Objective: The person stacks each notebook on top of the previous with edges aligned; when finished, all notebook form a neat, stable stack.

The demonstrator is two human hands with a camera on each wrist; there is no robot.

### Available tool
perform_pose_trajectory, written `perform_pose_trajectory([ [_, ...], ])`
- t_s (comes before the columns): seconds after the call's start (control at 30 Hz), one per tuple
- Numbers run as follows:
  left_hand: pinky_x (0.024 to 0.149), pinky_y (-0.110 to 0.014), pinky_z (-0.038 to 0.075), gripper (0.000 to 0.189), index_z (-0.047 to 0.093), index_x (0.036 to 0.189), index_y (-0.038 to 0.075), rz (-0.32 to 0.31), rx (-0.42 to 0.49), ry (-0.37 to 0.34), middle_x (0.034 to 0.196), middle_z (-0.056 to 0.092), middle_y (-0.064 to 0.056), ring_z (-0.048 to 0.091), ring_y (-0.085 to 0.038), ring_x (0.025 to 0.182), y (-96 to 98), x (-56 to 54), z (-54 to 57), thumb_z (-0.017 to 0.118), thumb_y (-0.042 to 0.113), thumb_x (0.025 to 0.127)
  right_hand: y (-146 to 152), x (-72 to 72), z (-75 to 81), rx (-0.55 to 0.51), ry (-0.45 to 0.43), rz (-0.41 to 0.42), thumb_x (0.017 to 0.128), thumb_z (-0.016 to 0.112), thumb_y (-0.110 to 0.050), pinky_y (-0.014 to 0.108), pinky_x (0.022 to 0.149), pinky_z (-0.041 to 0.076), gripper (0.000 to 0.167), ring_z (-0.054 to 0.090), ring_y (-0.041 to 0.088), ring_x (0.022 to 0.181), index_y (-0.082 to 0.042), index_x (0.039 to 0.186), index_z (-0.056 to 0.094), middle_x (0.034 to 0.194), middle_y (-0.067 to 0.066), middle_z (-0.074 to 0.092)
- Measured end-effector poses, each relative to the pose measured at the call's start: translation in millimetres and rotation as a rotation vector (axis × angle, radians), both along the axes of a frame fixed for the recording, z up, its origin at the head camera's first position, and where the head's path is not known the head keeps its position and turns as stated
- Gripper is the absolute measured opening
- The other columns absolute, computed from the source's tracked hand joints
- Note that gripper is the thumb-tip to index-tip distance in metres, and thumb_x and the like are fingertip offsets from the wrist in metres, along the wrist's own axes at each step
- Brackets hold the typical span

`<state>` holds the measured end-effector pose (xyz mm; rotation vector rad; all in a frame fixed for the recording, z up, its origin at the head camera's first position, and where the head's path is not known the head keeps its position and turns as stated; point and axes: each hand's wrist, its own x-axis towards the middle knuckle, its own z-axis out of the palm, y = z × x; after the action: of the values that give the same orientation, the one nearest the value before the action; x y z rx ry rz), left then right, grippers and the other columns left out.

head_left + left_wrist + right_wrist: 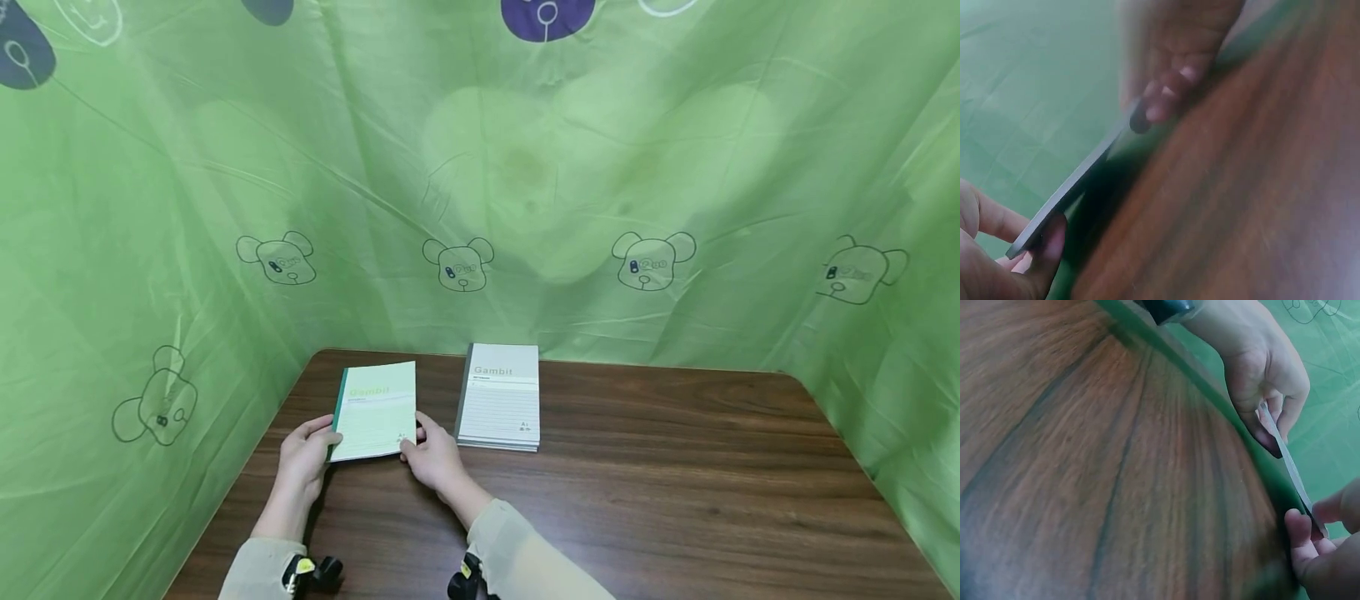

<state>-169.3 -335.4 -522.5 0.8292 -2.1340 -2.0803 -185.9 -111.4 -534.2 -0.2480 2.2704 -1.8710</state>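
Both of my hands hold a pale green notebook (377, 423) with a dark green spine, its "Gambit" cover facing up. My left hand (303, 454) grips the lower left edge by the spine, thumb on the cover. On the other side, my right hand (435, 457) pinches the lower right corner between thumb and fingers. In the left wrist view the notebook's edge (1079, 178) shows thin and slanted between the two hands. The right wrist view shows the same edge (1294, 478) above the wood. Whether the far edge touches the table I cannot tell.
A stack of white-covered notebooks (498, 400) with a grey spine lies just right of the held one, near the table's back edge. The brown wooden table (675, 483) extends to the right. Green cloth (562, 167) with bear drawings hangs behind and on both sides.
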Motion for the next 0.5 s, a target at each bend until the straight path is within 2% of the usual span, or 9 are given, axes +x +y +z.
perform_pose_trajectory([
  [0.27,0.080,-0.020,0.057,0.061,0.046,0.160,-0.001,0.046,0.020,0.023,0.160,0.050,-0.024,0.063,-0.013,0.110,13.1,-8.9,15.3,0.059,-0.002,0.101,5.1,-2.4,19.4,-0.064,0.011,-0.055,0.096,0.070,0.004,0.023,0.070,0.057,0.063,0.078,0.021,0.077,0.004,0.156,0.053,0.097,0.008,0.070],
  [0.5,0.077,-0.020,0.056,0.058,0.051,0.154,-0.005,0.069,0.021,0.100,0.151,0.055,-0.026,0.063,-0.014,0.106,35.3,-19.0,34.1,0.059,-0.006,0.097,24.0,-3.9,39.2,-0.128,-0.004,-0.063,0.098,0.069,0.005,0.025,0.070,0.056,0.064,0.075,0.019,0.080,0.000,0.159,0.051,0.103,0.010,0.071],
])
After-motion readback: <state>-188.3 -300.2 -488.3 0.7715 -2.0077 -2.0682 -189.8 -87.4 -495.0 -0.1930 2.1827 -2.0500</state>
